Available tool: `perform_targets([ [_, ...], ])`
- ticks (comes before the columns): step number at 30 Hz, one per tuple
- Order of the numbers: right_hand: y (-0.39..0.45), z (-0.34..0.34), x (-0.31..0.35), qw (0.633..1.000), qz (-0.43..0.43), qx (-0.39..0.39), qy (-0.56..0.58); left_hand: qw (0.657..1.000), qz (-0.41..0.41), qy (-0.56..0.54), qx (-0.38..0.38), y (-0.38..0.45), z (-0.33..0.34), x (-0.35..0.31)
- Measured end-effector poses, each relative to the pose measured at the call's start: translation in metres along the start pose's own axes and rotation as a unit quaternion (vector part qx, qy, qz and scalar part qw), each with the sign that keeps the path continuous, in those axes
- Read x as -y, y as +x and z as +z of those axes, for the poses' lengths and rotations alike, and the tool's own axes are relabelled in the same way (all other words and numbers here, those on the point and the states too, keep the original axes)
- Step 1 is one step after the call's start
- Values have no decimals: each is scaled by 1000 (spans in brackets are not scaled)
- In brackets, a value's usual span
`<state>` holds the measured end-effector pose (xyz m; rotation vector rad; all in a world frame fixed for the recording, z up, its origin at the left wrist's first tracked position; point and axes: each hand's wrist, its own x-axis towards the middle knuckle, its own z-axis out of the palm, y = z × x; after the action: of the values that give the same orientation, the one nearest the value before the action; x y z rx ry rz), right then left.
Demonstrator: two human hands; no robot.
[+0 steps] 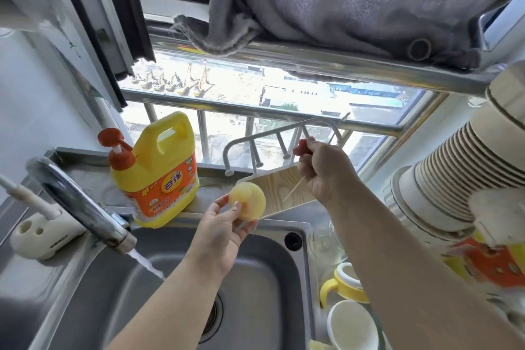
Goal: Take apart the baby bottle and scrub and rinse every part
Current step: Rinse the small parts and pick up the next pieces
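**Yellow bottle part held above the sink between washing steps**

Yellow, translucent and disc-shaped, a bottle part [247, 201] is pinched between the thumb and fingers of the left hand [220, 236] over the steel sink [295, 224]. The right hand [324, 170] is closed around a red-handled tool [301, 147] at the drying rack [284, 139]; its working end is hidden. Water is seen running from the faucet [82, 207]. The scrub-and-rinse step is judged to be in hand; next, the part would need bringing under the stream. A yellow handled collar [343, 284] and white cup [352, 324] are partly cut off beside the basin.
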<state>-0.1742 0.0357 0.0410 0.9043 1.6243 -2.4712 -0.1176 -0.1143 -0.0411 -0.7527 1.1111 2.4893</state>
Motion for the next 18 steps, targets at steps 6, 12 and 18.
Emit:
perform_targets([
  [6,-3,9,-11,992,30,-8,122,1000,-1,9,-15,4,-10,-1],
  [12,-7,20,-9,986,47,4,158,999,-3,24,-21,12,-15,-4],
  [18,1,8,-26,995,19,-16,97,999,-3,39,-22,17,-18,-6],
])
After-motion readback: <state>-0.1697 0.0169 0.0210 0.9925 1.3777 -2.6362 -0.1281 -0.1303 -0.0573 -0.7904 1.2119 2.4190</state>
